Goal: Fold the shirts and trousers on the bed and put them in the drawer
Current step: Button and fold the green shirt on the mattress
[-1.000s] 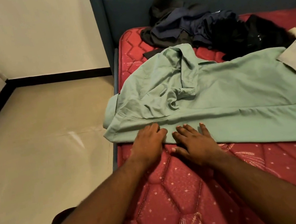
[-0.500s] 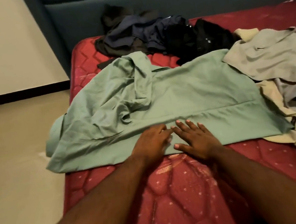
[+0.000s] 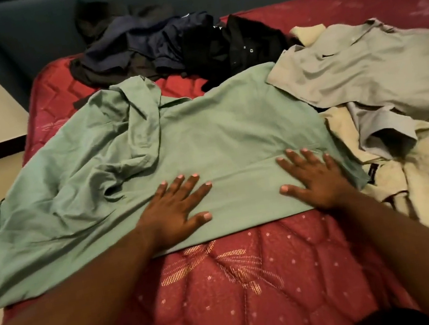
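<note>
Both hands lie flat with fingers spread, gripping nothing: the left hand (image 3: 176, 206) and the right hand (image 3: 312, 177) press the near hem of the green shirt (image 3: 204, 141), which is spread across the red mattress (image 3: 241, 284). This looks like smoothing before the first fold. Next, the bunched left side wants flattening, then a sleeve folded inward. Both forearms reach straight forward, palms down.

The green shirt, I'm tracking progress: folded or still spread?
Spread, not folded: the green cotton shirt lies open on the red mattress, left side bunched.
</note>
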A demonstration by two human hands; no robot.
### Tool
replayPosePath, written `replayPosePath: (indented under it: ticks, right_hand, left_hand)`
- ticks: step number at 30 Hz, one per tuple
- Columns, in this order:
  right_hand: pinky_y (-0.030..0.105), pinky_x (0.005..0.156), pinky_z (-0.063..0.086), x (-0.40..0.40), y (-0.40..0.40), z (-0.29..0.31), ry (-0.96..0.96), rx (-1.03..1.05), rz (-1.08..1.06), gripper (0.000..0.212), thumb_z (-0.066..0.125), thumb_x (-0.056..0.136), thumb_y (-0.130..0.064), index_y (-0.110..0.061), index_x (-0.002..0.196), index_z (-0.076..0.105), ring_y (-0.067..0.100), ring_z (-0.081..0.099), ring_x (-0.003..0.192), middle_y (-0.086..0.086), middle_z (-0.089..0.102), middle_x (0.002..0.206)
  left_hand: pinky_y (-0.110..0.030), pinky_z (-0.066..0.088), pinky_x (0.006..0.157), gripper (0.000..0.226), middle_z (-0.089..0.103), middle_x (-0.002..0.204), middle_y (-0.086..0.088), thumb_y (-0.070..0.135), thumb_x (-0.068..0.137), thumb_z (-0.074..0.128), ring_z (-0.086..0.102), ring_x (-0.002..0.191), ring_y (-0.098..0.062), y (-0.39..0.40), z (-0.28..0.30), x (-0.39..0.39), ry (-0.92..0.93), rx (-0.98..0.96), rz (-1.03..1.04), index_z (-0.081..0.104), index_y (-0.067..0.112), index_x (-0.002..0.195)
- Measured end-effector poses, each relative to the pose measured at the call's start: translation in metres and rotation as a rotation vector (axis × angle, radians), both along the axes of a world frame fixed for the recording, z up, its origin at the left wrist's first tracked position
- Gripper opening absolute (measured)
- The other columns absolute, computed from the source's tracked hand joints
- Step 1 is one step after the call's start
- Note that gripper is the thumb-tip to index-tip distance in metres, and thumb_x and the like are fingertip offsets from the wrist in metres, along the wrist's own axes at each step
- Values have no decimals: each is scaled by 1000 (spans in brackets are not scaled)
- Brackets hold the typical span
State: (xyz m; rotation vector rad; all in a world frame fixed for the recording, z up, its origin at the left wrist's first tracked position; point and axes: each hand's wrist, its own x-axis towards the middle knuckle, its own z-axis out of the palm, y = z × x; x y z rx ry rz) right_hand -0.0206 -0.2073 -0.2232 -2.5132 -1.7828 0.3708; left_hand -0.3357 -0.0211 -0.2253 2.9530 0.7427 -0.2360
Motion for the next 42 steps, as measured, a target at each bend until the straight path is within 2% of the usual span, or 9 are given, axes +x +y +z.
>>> replayPosePath:
  ticks: [9,12,17,23,26,30,33,38,42]
  right_hand:
    - [45,118,-8,17,-14,8,22,-83,-103,88,6,66,-89,-54,145,-10,6,-19,143,-20,-19,157]
    - [48,117,-7,18,-8,13,-15,-199,-112,94,4,63,-94,-52,146,-13,10,-17,146,-19,-22,156]
    - [48,117,-8,3,10,42,-289,-291,14,107,1,62,-87,-32,154,8,17,-6,149,-3,-1,163]
    - [48,93,48,-87,91,44,-95,315,291,56,46,83,-55,-9,100,73,37,63,111,16,67,116]
    - [33,103,40,-156,155,46,170,294,262,37,59,91,-28,-12,124,64,28,51,128,14,51,141]
    - [40,107,39,-215,221,41,250,138,267,68,56,90,-10,-33,149,31,29,39,136,3,9,162]
    - [35,101,39,-224,246,49,163,114,237,43,56,88,-10,-18,131,57,33,48,125,12,42,142]
    - [18,96,39,-234,203,82,345,810,129,30,58,72,7,-1,99,69,23,56,108,15,64,109]
    - [27,91,48,-223,152,88,419,18,38,35,72,81,-15,-14,115,70,19,64,105,5,70,113]
  left_hand:
    - [-37,12,117,65,23,160,-2,60,99,22,20,144,-20,78,19,-108,66,175,-228,15,29,156]
    - [-34,11,115,65,5,162,7,62,99,20,24,143,-17,88,19,-137,73,147,-151,9,33,156]
    - [-39,8,118,64,58,137,-5,56,100,21,51,130,-23,71,28,-125,-60,281,-185,58,16,133]
    - [-37,44,86,37,72,97,-5,33,99,42,67,94,-27,64,44,-137,-549,263,-46,74,14,102]
    - [-37,44,73,28,71,86,-8,23,84,51,65,77,-29,71,45,-147,-584,198,199,74,11,97]
    - [-38,51,76,30,72,94,-2,31,85,49,66,85,-27,73,31,-151,-415,66,222,74,19,95]
    - [-39,49,87,35,72,101,0,37,86,49,64,97,-26,81,28,-150,-442,42,236,75,20,102]
    - [-43,40,97,32,58,116,-3,32,83,66,51,114,-27,76,32,-159,-783,189,403,64,15,110]
    - [-43,39,90,40,65,113,0,41,96,41,57,107,-23,76,35,-169,-960,-36,616,56,18,125]
